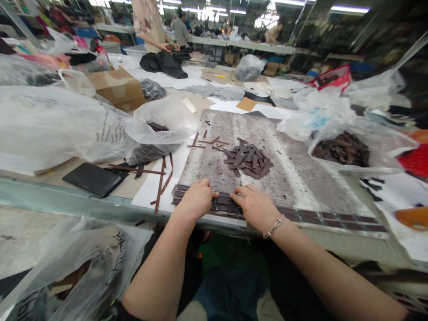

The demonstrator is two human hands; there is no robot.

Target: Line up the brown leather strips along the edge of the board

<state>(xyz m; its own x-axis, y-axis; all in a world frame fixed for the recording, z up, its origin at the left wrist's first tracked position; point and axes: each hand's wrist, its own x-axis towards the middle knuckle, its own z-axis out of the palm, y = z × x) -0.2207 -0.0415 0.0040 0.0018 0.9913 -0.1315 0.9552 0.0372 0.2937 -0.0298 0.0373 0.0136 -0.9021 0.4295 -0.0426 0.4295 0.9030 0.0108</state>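
Note:
Both hands are at the near edge of a worn, speckled board (294, 178), where dark brown strips (227, 208) lie in rows. My left hand (197, 198) has its fingers curled, with thumb and fingertip on a strip in the top row. To its right, my right hand (256, 205) presses bent fingertips onto the same row; a silvery bracelet circles that wrist. Just beyond the hands sits a loose pile of short brown strips (249, 158). Thin brown offcuts (210, 141) are scattered left of the pile. The palms' undersides are hidden.
A black phone (93, 179) lies on the table at left, beside a plastic bag (157, 129) with dark pieces. At right, another clear bag (341, 149) holds many brown strips. A cardboard box (115, 89) stands behind. Across the table, a person (150, 26) handles black cloth.

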